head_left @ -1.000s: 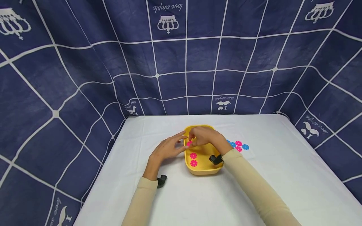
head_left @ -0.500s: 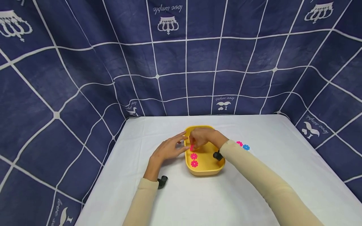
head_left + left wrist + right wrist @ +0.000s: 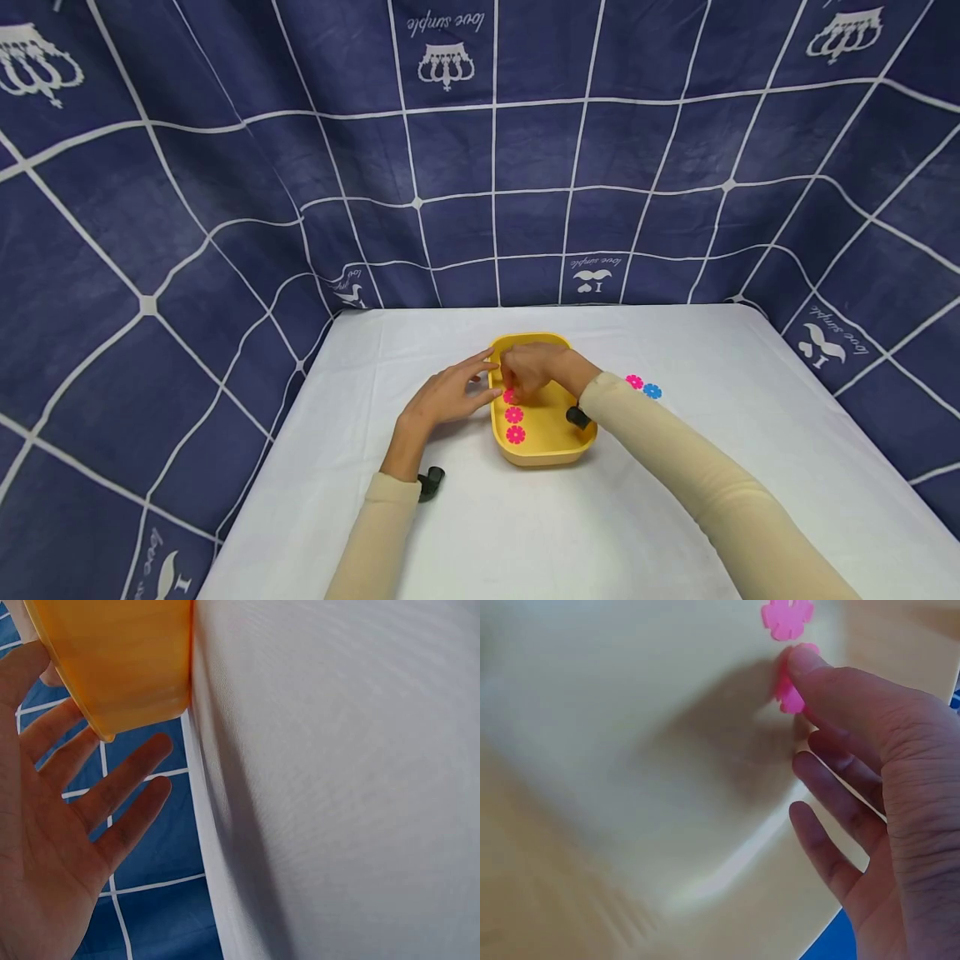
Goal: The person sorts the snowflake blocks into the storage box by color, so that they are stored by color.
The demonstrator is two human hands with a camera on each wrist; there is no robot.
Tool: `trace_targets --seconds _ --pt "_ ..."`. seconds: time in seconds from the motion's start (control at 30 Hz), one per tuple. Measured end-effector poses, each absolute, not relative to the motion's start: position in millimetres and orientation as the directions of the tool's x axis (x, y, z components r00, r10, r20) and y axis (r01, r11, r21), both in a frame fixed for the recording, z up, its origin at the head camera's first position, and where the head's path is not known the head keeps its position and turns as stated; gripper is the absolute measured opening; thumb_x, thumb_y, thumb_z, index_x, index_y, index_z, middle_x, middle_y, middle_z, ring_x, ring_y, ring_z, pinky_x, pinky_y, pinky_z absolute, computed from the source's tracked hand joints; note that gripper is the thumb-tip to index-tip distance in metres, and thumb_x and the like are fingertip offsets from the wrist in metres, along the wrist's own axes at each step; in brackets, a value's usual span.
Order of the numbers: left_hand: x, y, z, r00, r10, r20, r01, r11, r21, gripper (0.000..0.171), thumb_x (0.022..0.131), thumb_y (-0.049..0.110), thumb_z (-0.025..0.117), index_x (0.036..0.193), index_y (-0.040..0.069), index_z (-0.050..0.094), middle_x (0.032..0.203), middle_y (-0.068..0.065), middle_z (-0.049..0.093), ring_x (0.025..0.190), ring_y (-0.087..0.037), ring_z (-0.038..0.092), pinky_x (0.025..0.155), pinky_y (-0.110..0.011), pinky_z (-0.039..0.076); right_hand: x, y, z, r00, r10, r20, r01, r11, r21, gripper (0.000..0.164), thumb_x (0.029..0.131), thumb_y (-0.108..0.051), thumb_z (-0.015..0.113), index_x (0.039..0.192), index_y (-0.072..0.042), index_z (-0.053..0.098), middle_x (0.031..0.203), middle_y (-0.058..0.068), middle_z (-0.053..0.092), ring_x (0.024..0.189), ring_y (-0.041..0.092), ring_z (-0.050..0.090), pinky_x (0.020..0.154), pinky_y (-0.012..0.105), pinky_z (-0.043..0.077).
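A yellow plastic tray point(image 3: 546, 457) lies on the white tabletop. Inside, along its left side, pink flower-shaped pieces point(image 3: 514, 425) form a column. My right hand point(image 3: 529, 369) reaches into the tray, thumb and forefinger pinching the uppermost visible pink flower-shaped piece point(image 3: 790, 696) near the tray's floor; its other fingers are loosely bent. In the right wrist view the thumb covers part of that piece, and another pink piece point(image 3: 787, 618) lies just beyond it. My left hand point(image 3: 442, 394) is at the tray's left rim, fingers spread and fairly straight, thumb at the rim.
To the right of the tray, a pink piece point(image 3: 634, 382) and a blue flower-shaped piece point(image 3: 652, 391) lie on the table, partly beside the right sleeve point(image 3: 697, 475). A dark blue curtain with white lines point(image 3: 525, 150) surrounds the table's back and sides.
My right hand has lowered the pink flower-shaped piece into line above the other two in the tray. The right forearm now hides some loose pieces. The left hand has hardly moved.
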State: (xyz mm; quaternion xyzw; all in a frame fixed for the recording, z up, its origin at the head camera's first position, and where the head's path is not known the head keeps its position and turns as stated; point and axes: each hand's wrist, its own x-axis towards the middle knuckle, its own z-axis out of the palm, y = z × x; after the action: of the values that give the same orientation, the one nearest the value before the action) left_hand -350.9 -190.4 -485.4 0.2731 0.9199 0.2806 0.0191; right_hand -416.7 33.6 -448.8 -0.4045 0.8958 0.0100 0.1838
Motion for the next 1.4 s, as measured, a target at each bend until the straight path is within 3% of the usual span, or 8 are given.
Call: trace_targets --seconds 0.3,0.67,1.03,1.4 --pt "-350 -190 -486 -0.86 0.496 0.12 0.478 0.701 0.53 0.058 0.102 0.055 0.07 0.153 0.029 0.062 0.172 0.012 0.039 0.125 -0.016 0.069 0.107 -0.051 0.054 -413 35 -449 -0.598 -0.736 -0.319 -0.735 0.662 -0.149 0.019 0.088 -0.034 0.091 0.097 -0.023 0.079 0.104 -0.008 0.063 0.089 0.008 0.062 0.085 0.025 0.057" --pt "-350 -188 -486 -0.858 0.499 0.124 0.484 0.7 0.525 0.059 0.102 0.056 0.069 0.154 0.03 0.061 0.171 0.012 0.04 0.126 -0.016 0.069 0.108 -0.052 0.054 -412 37 -452 -0.606 -0.74 -0.291 -0.72 0.666 -0.195 0.025 0.087 -0.033 0.091 0.105 -0.02 0.081 0.105 -0.008 0.066 0.091 0.01 0.063 0.088 0.029 0.058" --pt "-352 -188 -486 -0.853 0.509 0.117 0.489 0.701 0.519 0.058 0.102 0.057 0.068 0.153 0.029 0.063 0.173 0.012 0.037 0.124 -0.016 0.069 0.104 -0.049 0.056 -413 42 -447 -0.683 -0.687 -0.249 -0.622 0.726 -0.293 0.026 0.094 -0.033 0.085 0.115 -0.018 0.081 0.116 -0.004 0.075 0.113 0.02 0.067 0.106 0.039 0.055" --pt "-351 -189 -486 -0.847 0.521 0.106 0.496 0.702 0.511 0.061 0.103 0.059 0.066 0.155 0.028 0.06 0.174 0.013 0.035 0.126 -0.017 0.07 0.107 -0.05 0.055 -401 62 -435 -0.752 -0.646 -0.132 -0.562 0.732 -0.385 0.034 0.098 -0.034 0.082 0.125 -0.013 0.08 0.127 0.005 0.076 0.124 0.029 0.068 0.11 0.048 0.054"
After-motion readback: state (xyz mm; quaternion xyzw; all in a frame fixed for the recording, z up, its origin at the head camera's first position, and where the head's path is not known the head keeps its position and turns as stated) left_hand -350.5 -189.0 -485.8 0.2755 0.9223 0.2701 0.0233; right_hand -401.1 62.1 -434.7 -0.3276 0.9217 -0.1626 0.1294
